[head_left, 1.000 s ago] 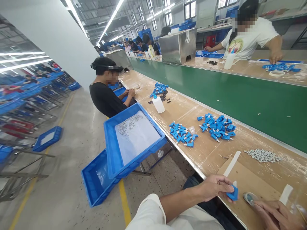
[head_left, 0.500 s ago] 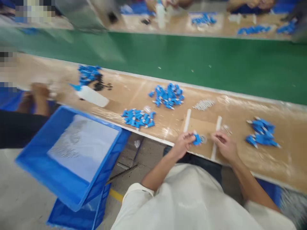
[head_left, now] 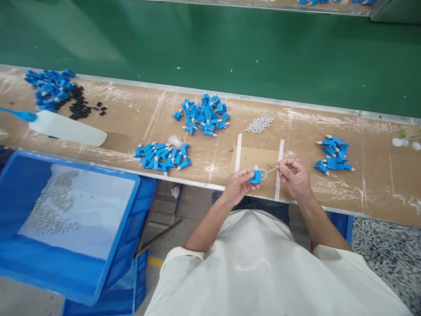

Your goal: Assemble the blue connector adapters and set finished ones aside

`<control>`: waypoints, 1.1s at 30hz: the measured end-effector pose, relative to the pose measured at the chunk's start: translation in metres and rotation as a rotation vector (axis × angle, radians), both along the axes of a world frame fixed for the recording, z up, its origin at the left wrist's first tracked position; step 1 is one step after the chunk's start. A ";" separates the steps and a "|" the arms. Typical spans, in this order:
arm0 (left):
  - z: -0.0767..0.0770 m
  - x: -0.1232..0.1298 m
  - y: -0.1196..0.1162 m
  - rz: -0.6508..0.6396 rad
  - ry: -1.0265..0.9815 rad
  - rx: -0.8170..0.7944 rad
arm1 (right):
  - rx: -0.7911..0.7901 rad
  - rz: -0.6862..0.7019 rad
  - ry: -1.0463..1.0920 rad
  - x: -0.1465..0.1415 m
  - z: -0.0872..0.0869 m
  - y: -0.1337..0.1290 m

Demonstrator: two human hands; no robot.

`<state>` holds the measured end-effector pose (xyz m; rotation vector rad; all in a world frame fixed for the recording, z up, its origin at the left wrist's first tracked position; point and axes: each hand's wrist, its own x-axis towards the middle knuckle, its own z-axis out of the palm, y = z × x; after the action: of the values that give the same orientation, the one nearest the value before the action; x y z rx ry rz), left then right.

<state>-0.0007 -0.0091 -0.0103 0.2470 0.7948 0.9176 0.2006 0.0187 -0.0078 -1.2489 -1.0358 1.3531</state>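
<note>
My left hand (head_left: 237, 187) pinches a small blue plastic part (head_left: 255, 177) with a white tip, just above the cardboard sheet (head_left: 259, 154). In my right hand (head_left: 296, 179) is a thin wooden stick (head_left: 272, 170), held between thumb and fingers and pointing left. Its end reaches a small clear round dish (head_left: 264, 174) beside the blue part. Whether the dish is held or lies on the cardboard, I cannot tell. Two white strips (head_left: 238, 152) run along the sheet's sides. Beyond it lies a pile of small grey-white pieces (head_left: 259, 124).
Blue parts lie in piles at centre (head_left: 205, 115), nearer left (head_left: 162, 156) and right (head_left: 333, 154). Far left are black pieces (head_left: 79, 105) and a white squeeze bottle (head_left: 67, 127). A blue crate (head_left: 123, 210) stands lower left; a green surface (head_left: 210, 48) runs behind the bench.
My view has tilted down and is sharper. The right hand has come closer to the left, with the stick now at the round dish. The left hand still holds the blue part.
</note>
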 end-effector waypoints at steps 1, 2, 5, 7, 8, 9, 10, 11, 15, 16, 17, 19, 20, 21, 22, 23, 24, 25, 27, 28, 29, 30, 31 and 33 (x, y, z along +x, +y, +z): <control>0.000 0.000 0.000 -0.004 -0.002 -0.005 | 0.005 -0.003 0.006 -0.001 0.003 -0.001; 0.001 0.000 -0.001 -0.009 -0.005 -0.010 | 0.019 -0.005 0.003 -0.003 0.007 -0.003; 0.003 0.000 -0.002 -0.034 -0.023 -0.020 | 0.109 0.000 -0.063 -0.007 0.017 -0.008; 0.004 0.000 -0.004 -0.047 -0.036 -0.013 | 0.197 0.001 -0.130 -0.011 0.024 -0.013; 0.004 -0.001 -0.004 -0.051 -0.044 -0.006 | 0.240 -0.002 -0.161 -0.012 0.026 -0.015; 0.005 -0.001 -0.005 -0.053 -0.053 0.002 | 0.278 -0.005 -0.190 -0.014 0.029 -0.017; 0.005 -0.001 -0.005 -0.055 -0.063 0.011 | 0.312 -0.008 -0.217 -0.016 0.031 -0.019; 0.005 -0.001 -0.006 -0.056 -0.072 0.019 | 0.340 -0.007 -0.240 -0.018 0.033 -0.021; 0.005 -0.001 -0.007 -0.061 -0.079 0.037 | 0.404 0.014 -0.289 -0.022 0.035 -0.024; 0.005 -0.001 -0.007 -0.064 -0.078 0.039 | 0.408 0.018 -0.289 -0.023 0.035 -0.024; 0.005 -0.001 -0.008 -0.066 -0.079 0.040 | 0.410 0.021 -0.288 -0.023 0.035 -0.024; 0.006 -0.001 -0.008 -0.067 -0.083 0.037 | 0.409 0.029 -0.286 -0.024 0.034 -0.023; 0.006 -0.001 -0.008 -0.066 -0.086 0.034 | 0.409 0.034 -0.284 -0.024 0.034 -0.023; 0.007 -0.001 -0.008 -0.064 -0.087 0.030 | 0.410 0.038 -0.281 -0.024 0.034 -0.023; 0.007 -0.001 -0.008 -0.062 -0.088 0.027 | 0.413 0.042 -0.280 -0.024 0.034 -0.023; 0.007 -0.001 -0.007 -0.059 -0.090 0.023 | 0.415 0.046 -0.282 -0.025 0.034 -0.023; 0.007 -0.001 -0.007 -0.059 -0.092 0.022 | 0.418 0.050 -0.290 -0.025 0.034 -0.023; 0.007 -0.001 -0.007 -0.060 -0.093 0.022 | 0.422 0.052 -0.306 -0.025 0.035 -0.024; 0.006 -0.002 -0.007 -0.063 -0.086 0.025 | 0.443 0.059 -0.364 -0.024 0.035 -0.025; 0.005 -0.002 -0.007 -0.065 -0.079 0.028 | 0.462 0.069 -0.400 -0.024 0.036 -0.025; 0.005 -0.002 -0.007 -0.067 -0.072 0.031 | 0.485 0.084 -0.435 -0.023 0.036 -0.026; 0.004 -0.002 -0.007 -0.068 -0.067 0.033 | 0.512 0.098 -0.466 -0.023 0.037 -0.026; 0.004 -0.002 -0.007 -0.067 -0.066 0.034 | 0.541 0.105 -0.494 -0.022 0.037 -0.027; 0.004 -0.002 -0.007 -0.063 -0.073 0.030 | 0.597 0.098 -0.539 -0.022 0.038 -0.027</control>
<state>-0.0031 -0.0165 -0.0065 0.2623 0.7025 0.8750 0.1787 -0.0081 0.0304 -1.1208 -1.7389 0.6811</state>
